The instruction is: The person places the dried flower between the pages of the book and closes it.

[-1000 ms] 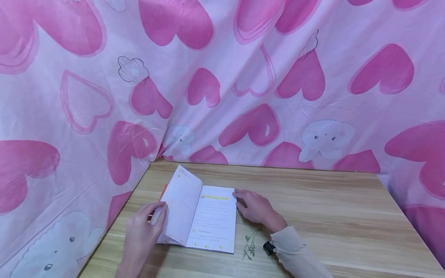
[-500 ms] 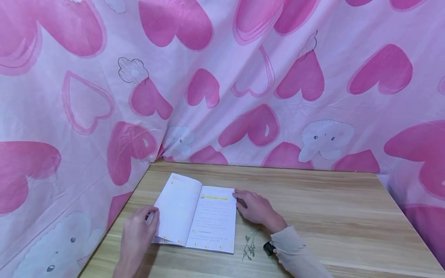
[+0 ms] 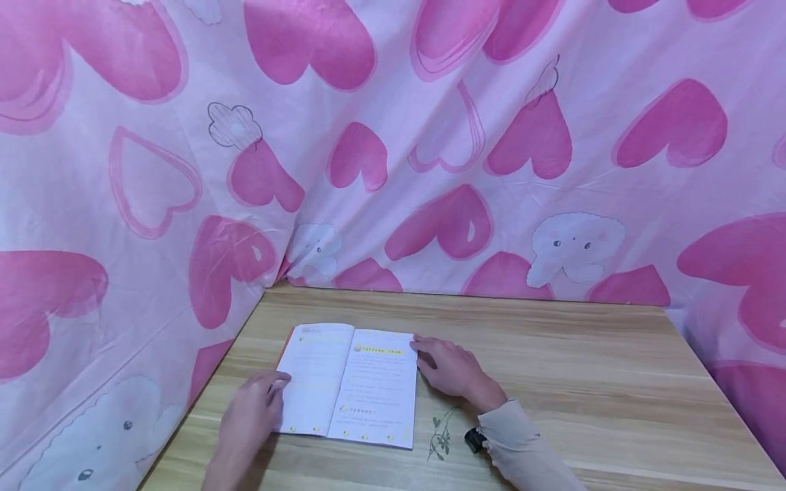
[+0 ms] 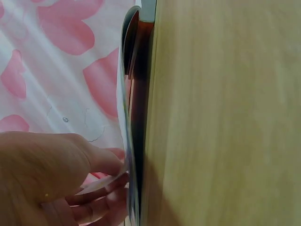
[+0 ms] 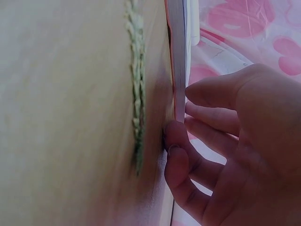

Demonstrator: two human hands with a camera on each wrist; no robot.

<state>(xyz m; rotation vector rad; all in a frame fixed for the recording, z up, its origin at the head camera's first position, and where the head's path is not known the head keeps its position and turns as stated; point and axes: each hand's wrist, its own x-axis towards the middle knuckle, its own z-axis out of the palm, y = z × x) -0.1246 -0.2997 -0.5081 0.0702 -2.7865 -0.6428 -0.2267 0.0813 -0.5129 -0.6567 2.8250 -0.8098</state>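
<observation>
An open book [image 3: 376, 385] with white printed pages lies on the wooden table, its left pages now nearly flat. My left hand [image 3: 253, 409] rests at the outer edge of the left page, fingertips on the paper. In the left wrist view, thumb and bent fingers [image 4: 101, 160] meet the page from above, and the curved pages rise slightly off the table. My right hand [image 3: 451, 367] holds the book's right edge near its upper corner. The right wrist view shows its fingers [image 5: 211, 94] curled against the edge, some tips low by the table.
A green leafy sprig [image 3: 439, 436] lies on the table [image 3: 583, 368] just right of the book. Beside it, a black band [image 3: 474, 440] is on the right wrist at the sleeve. A pink curtain [image 3: 417, 157] with hearts borders the table's back and left.
The raised left page has come down to the left and lies nearly flat. My left hand lowered with it, then shifted slightly right onto the page. The right hand has stayed in place.
</observation>
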